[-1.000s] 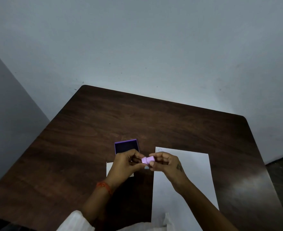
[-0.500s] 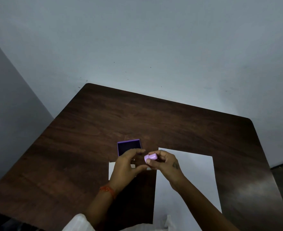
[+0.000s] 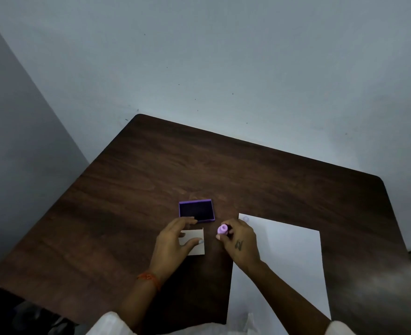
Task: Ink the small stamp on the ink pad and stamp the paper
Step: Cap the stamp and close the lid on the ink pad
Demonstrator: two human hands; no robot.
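A small pink stamp (image 3: 222, 229) is pinched in the fingertips of my right hand (image 3: 239, 243), held just right of the ink pad. The ink pad (image 3: 196, 211) is an open purple box with a dark pad inside, lying on the dark wooden table (image 3: 248, 170). My left hand (image 3: 173, 245) hovers with fingers spread over a small white card (image 3: 194, 241), its fingertips close to the pad's near edge. A large white sheet of paper (image 3: 286, 262) lies to the right, with a faint round mark (image 3: 246, 219) near its top left corner.
The table stands against a pale grey wall, with its left and right edges in view. A white sleeve (image 3: 107, 325) shows at the bottom, and an orange thread band (image 3: 150, 278) sits on my left wrist.
My hands have separated: the left let go of the stamp and moved down-left over the white card. The right hand keeps the stamp, now turned upright.
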